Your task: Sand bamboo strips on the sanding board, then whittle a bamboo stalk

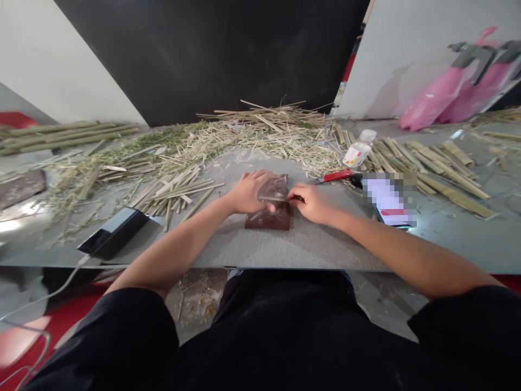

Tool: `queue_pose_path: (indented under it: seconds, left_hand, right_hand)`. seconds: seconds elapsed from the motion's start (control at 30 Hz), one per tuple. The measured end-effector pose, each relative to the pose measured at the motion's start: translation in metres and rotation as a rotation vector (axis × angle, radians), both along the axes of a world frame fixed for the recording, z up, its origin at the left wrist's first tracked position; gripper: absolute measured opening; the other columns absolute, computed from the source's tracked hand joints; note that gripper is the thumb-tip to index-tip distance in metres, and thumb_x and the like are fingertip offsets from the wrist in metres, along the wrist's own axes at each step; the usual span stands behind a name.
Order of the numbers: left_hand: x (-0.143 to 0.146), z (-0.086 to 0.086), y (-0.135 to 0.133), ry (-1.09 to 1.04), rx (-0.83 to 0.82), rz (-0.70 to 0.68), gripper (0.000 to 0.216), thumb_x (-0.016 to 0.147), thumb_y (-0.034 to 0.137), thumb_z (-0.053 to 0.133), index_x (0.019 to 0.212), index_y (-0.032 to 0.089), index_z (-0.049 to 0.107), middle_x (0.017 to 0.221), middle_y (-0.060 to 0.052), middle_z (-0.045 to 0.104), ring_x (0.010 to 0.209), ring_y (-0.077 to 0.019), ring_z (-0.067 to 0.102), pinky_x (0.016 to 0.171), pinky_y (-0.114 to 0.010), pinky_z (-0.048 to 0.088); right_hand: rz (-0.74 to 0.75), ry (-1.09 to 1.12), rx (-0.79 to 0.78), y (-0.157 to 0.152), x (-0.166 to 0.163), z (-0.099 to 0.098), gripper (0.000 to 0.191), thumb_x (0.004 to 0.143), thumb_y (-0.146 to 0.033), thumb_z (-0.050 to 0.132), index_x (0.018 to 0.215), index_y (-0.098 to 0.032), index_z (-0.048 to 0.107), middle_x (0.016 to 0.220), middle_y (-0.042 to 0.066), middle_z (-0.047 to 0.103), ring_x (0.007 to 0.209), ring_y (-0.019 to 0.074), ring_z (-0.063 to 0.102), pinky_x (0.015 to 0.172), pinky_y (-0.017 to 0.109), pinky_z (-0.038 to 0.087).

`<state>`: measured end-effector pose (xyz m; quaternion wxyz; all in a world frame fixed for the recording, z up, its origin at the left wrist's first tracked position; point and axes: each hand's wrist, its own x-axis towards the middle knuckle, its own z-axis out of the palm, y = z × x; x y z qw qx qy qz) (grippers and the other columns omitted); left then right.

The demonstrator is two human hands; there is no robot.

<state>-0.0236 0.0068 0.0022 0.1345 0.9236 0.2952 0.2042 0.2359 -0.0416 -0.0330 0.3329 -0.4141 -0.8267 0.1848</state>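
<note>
Centrally, the right hand's point(312, 202) fingers point(294, 194) are pinched together on the end of a thin pale strip point(280, 200) that lies across a dark red-brown slab point(268, 220). The left hand point(248, 193) lies spread over the slab's upper left part, its fingers released and its thumb pressing down beside the strip. The slab sits flat on the grey bench point(285, 247), near its front edge.

From the slab:
- **2 o'clock:** a red-handled tool point(337, 175), with a small clear bottle point(358, 151) beyond it.
- **3 o'clock:** a phone point(391, 202), with split bamboo lengths point(439, 171) past it.
- **10 o'clock:** a fan of flat bamboo slats point(179, 193).
- **12 o'clock:** a heap of shavings point(264, 130).
- **9 o'clock:** a black box point(114, 232) at the bench edge.
</note>
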Motion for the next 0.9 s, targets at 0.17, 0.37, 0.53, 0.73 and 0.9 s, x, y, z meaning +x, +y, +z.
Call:
queue_pose_path:
  seconds: [0.17, 0.37, 0.53, 0.73, 0.9]
  left_hand:
    - [0.008, -0.015, -0.002, 0.248, -0.070, -0.079, 0.079, 0.078, 0.067, 0.078, 0.145, 0.029, 0.059, 0.163, -0.012, 0.046, 0.149, -0.0424, 0.038, 0.119, -0.059, 0.025]
    - [0.011, -0.022, 0.002, 0.284, -0.099, -0.052, 0.084, 0.075, 0.069, 0.079, 0.146, 0.029, 0.059, 0.162, -0.011, 0.046, 0.150, -0.0421, 0.037, 0.121, -0.057, 0.023]
    - [0.012, -0.019, 0.002, 0.294, -0.118, -0.041, 0.085, 0.074, 0.067, 0.080, 0.147, 0.030, 0.058, 0.163, -0.010, 0.045, 0.149, -0.0418, 0.037, 0.121, -0.056, 0.024]
    - [0.013, -0.019, 0.003, 0.304, -0.128, -0.029, 0.088, 0.075, 0.069, 0.079, 0.149, 0.027, 0.056, 0.164, -0.011, 0.044, 0.150, -0.0419, 0.036, 0.121, -0.057, 0.023]
    - [0.013, -0.020, 0.003, 0.314, -0.132, -0.023, 0.088, 0.075, 0.068, 0.079, 0.149, 0.027, 0.055, 0.164, -0.012, 0.043, 0.151, -0.0421, 0.034, 0.122, -0.056, 0.022]
  right_hand:
    - [0.113, -0.109, 0.020, -0.004, -0.013, -0.009, 0.020, 0.096, -0.014, 0.056, 0.090, -0.022, 0.074, 0.096, 0.006, 0.063, 0.085, 0.0201, 0.063, 0.081, 0.036, 0.050]
    - [0.076, -0.108, 0.051, 0.010, -0.016, -0.017, 0.022, 0.092, -0.010, 0.055, 0.084, -0.019, 0.073, 0.090, 0.006, 0.061, 0.081, 0.0198, 0.060, 0.076, 0.035, 0.047]
    - [0.133, -0.138, 0.038, 0.008, -0.021, -0.015, 0.020, 0.094, -0.015, 0.057, 0.084, -0.019, 0.074, 0.097, 0.008, 0.063, 0.086, 0.0206, 0.060, 0.076, 0.035, 0.046]
    - [0.061, -0.170, 0.051, 0.012, -0.023, -0.016, 0.020, 0.093, -0.013, 0.056, 0.083, -0.018, 0.073, 0.094, 0.007, 0.062, 0.080, 0.0196, 0.058, 0.072, 0.034, 0.043]
    - [0.051, -0.170, 0.038, 0.016, -0.022, -0.014, 0.021, 0.094, -0.014, 0.056, 0.083, -0.019, 0.074, 0.090, 0.007, 0.060, 0.080, 0.0202, 0.058, 0.072, 0.034, 0.043]
